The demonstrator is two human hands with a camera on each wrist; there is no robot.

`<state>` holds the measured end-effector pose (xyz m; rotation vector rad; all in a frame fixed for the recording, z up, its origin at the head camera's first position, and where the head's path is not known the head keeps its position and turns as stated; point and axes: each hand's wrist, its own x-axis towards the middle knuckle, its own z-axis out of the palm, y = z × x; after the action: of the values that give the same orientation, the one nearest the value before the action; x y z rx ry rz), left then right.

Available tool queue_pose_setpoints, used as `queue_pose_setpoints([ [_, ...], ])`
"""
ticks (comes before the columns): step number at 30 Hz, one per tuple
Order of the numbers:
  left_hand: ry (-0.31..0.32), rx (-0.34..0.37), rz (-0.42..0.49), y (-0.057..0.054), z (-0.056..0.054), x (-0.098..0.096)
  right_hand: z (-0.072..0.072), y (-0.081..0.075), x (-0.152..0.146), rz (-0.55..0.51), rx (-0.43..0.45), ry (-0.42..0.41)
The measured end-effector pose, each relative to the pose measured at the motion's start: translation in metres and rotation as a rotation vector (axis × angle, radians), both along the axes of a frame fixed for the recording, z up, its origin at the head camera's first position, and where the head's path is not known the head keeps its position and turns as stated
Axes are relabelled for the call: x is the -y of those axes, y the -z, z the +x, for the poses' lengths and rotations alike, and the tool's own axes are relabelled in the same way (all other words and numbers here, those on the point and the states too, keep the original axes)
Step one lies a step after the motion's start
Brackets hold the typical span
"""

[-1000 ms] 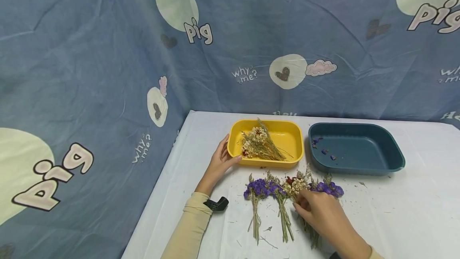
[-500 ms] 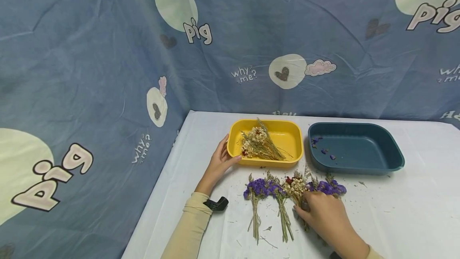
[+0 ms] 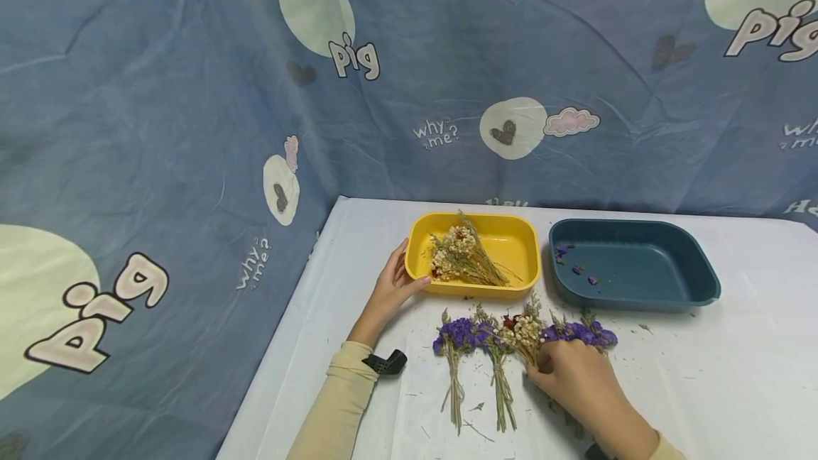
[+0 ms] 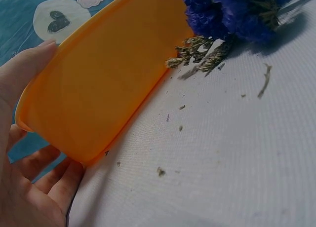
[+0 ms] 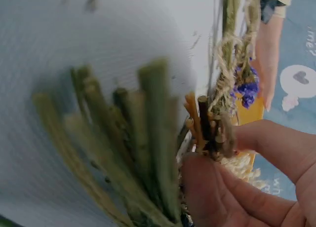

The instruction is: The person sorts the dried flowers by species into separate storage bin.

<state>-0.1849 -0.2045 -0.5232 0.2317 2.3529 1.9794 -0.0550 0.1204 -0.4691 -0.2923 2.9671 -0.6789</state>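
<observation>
My left hand grips the left end of a yellow tub, its thumb over the rim and its fingers against the outside wall. A bunch of cream dried flowers lies inside. Thumb and fingertips of my right hand pinch the short, twine-tied stems of a cream and red dried flower bunch. To its left lie two purple bunches, an outer one and a nearer one. Another purple bunch is partly hidden beneath my right hand; green stems fill the right wrist foreground.
A dark teal tub stands right of the yellow one, with a few purple petals in it. Bits of dried stem are scattered over the white tablecloth. A printed blue curtain hangs behind.
My right hand has shifted slightly right, then settled on the cream bunch's stems. That bunch's head has moved a little left. My left hand and both tubs stay put.
</observation>
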Motion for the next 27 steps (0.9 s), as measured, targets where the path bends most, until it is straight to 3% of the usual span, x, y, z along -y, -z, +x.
queue_pose_setpoints([
  [10, 0.001, 0.013, 0.003, 0.002, -0.001, 0.001, -0.002, -0.004, -0.007, -0.171, 0.030, -0.043],
  [18, 0.005, 0.002, -0.002, 0.001, -0.001, 0.001, -0.005, -0.013, -0.012, -0.383, 0.100, -0.099],
  [27, 0.000, 0.006, 0.004, 0.001, -0.001, 0.001, -0.010, -0.020, -0.015, -0.432, 0.133, -0.080],
])
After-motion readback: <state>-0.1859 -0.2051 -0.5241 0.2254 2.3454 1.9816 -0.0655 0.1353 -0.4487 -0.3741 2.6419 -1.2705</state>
